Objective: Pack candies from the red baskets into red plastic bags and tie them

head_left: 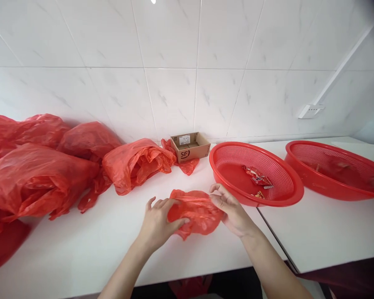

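A small crumpled red plastic bag [195,211] is held just above the white countertop [90,245] between both my hands. My left hand [157,222] grips its left side, thumb under the plastic and fingers curled over it. My right hand [232,209] pinches the bag's upper right edge with thumb and forefinger. Right beside my right hand sits a round red perforated basket [283,189] holding a few small red wrapped sweets [257,177].
Several stuffed red plastic bags [40,174] pile along the wall at left. A small open cardboard box [190,147] stands by the tiled wall. A second red basket [333,168] sits at the far right on an adjoining table [330,232]. A white socket [311,110] is mounted on the wall.
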Demonstrator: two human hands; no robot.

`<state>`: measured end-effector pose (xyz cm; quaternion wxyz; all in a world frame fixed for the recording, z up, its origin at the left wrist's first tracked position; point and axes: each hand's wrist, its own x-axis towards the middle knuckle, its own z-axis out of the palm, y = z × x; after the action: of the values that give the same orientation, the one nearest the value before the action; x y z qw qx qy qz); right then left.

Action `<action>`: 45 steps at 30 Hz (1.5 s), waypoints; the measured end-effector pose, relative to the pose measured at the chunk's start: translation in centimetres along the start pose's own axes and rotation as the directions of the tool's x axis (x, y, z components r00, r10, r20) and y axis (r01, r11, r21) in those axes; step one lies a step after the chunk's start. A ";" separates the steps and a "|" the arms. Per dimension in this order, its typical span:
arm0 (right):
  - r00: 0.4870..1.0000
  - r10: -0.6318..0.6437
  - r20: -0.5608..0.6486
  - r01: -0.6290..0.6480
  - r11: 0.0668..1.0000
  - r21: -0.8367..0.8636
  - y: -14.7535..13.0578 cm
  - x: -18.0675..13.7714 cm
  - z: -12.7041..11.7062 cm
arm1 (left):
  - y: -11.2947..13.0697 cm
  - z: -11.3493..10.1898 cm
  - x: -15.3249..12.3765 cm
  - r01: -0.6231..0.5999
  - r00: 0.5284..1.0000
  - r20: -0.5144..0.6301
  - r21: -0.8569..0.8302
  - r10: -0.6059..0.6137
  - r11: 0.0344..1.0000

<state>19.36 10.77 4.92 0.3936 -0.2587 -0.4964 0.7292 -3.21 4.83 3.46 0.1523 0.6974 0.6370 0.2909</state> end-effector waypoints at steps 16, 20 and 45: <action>0.905 -0.147 0.400 0.420 0.148 -0.895 0.3 -0.2 3.1 | -0.7 -0.7 -0.3 0.184 0.983 0.067 -0.433 -0.172 0.882; 0.942 0.182 0.280 0.277 0.044 -0.960 1.1 -0.3 -0.9 | -4.0 -2.0 0.1 0.151 0.984 -0.051 -0.249 -0.168 0.957; 0.848 0.202 -0.489 -0.462 -0.171 -0.871 -11.5 7.8 -20.4 | -0.5 -0.5 2.8 0.331 0.826 0.564 -0.477 -0.005 0.814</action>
<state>34.37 30.11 8.07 -0.0801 -0.6430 -0.7384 0.1870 -3.88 7.58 4.19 0.5466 0.6135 0.5169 0.2402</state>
